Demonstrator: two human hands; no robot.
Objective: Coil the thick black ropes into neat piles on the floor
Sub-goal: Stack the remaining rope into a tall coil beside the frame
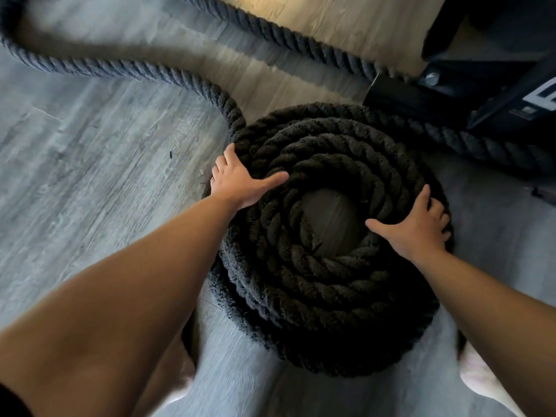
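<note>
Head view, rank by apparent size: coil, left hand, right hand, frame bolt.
1. coil
2. left hand and right hand: they look alike, so not ranked
3. bolt

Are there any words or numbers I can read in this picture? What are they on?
No text here can be read in full.
On the black metal frame, a white mark: part of big lettering, cut off by the picture's edge, not readable.
Just below it, a small label: too small and blurred to read.
On the rope coil and the floor: no writing.
</note>
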